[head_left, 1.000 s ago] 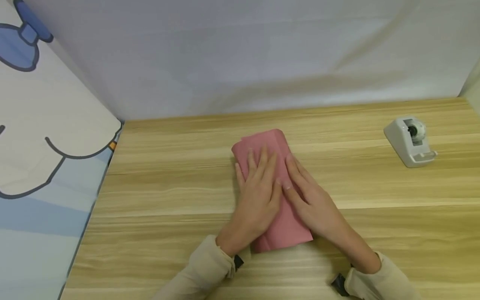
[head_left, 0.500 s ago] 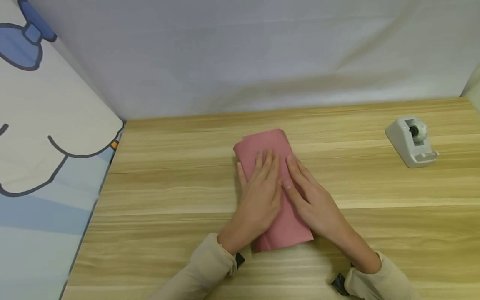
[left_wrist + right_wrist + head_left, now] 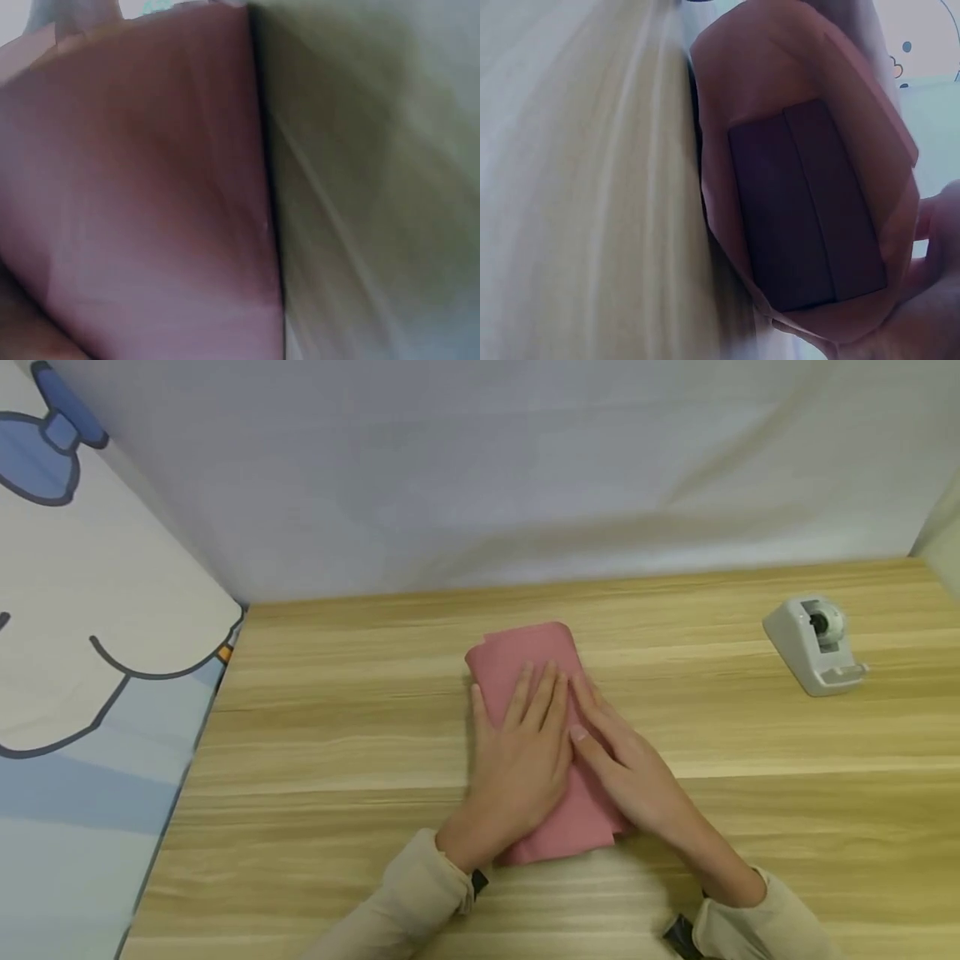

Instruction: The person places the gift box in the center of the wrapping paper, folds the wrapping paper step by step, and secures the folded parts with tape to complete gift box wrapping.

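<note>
A sheet of pink paper [image 3: 525, 643] is wrapped as a tube around a dark box [image 3: 802, 210], whose end shows inside the open paper end in the right wrist view. My left hand [image 3: 517, 768] lies flat on top of the wrap, fingers straight and pointing away from me. Along the wrap's right edge, my right hand [image 3: 637, 768] presses with straight fingers, its thumb on the upper face close beside the left hand. The left wrist view is filled mostly by the paper's side [image 3: 150, 187]. In the head view the box is hidden under the paper.
A white tape dispenser [image 3: 813, 647] with a roll of tape stands at the back right of the wooden table [image 3: 337, 735]. Behind the table hangs a pale cloth [image 3: 525, 468]. A cartoon-printed cloth [image 3: 90, 610] borders the left side.
My left hand has slid a little to the right over the paper, nearer the right hand. The paper's near right corner has shifted and shows a step. My right hand stays almost in place.
</note>
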The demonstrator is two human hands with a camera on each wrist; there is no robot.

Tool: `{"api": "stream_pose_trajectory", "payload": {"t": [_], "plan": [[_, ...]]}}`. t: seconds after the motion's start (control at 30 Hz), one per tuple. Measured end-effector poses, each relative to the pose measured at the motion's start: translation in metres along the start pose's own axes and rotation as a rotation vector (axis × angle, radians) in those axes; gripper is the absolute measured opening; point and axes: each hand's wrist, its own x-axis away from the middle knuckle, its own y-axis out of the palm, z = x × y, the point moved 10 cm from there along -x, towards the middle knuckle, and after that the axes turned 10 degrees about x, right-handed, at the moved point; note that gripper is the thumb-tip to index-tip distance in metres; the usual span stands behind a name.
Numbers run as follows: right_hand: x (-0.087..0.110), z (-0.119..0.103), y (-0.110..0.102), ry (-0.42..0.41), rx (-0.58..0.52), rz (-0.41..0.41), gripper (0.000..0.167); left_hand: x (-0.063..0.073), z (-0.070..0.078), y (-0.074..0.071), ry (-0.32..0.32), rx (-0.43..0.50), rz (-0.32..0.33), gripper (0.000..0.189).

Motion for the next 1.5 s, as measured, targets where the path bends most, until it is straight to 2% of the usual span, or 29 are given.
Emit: {"api": "stream_pose_trajectory", "payload": {"t": [0.23,0.4,0.5,0.57,0.67,0.7,0.87,0.93,1.0,1.1,1.2,1.27,1.33,1.5], "plan": [[-0.002,0.006,0.001,0.048,-0.073,-0.039,0.069,0.001,-0.003,-0.001,0.002,0.072,-0.059,0.058],[-0.005,0.008,0.003,0.044,-0.173,-0.109,0.07,0.003,-0.01,0.001,-0.031,0.134,-0.096,0.057],[-0.005,0.012,-0.005,0.039,-0.205,-0.124,0.071,0.005,-0.014,0.003,-0.048,0.16,-0.106,0.057],[-0.005,0.019,-0.017,0.046,-0.185,-0.101,0.069,0.006,-0.015,0.004,-0.054,0.178,-0.103,0.057],[-0.005,0.041,-0.045,0.089,-0.175,-0.014,0.063,0.007,-0.016,0.004,-0.062,0.192,-0.1,0.057],[-0.004,0.051,-0.056,0.112,-0.207,0.026,0.061,0.007,-0.016,0.003,-0.063,0.191,-0.099,0.058],[0.007,0.102,-0.125,0.155,-0.541,0.322,0.041,0.007,-0.012,0.004,-0.052,0.184,-0.094,0.058],[0.015,0.119,-0.151,0.166,-0.624,0.436,0.03,0.006,-0.011,0.004,-0.048,0.181,-0.087,0.058],[0.023,0.134,-0.174,0.209,-0.653,0.528,0.024,0.005,-0.011,0.003,-0.045,0.177,-0.08,0.058],[0.035,0.156,-0.2,0.313,-0.581,0.627,0.026,0.004,-0.011,0.004,-0.041,0.178,-0.076,0.057],[0.04,0.176,-0.216,0.423,-0.413,0.65,0.031,0.004,-0.01,0.004,-0.037,0.183,-0.082,0.058],[0.041,0.187,-0.224,0.472,-0.282,0.632,0.033,0.004,-0.009,0.004,-0.034,0.186,-0.086,0.058],[0.041,0.195,-0.228,0.49,-0.197,0.597,0.035,0.004,-0.008,0.005,-0.032,0.185,-0.09,0.058],[0.037,0.206,-0.228,0.509,-0.112,0.471,0.037,0.003,-0.007,0.005,-0.026,0.188,-0.085,0.057]]}}
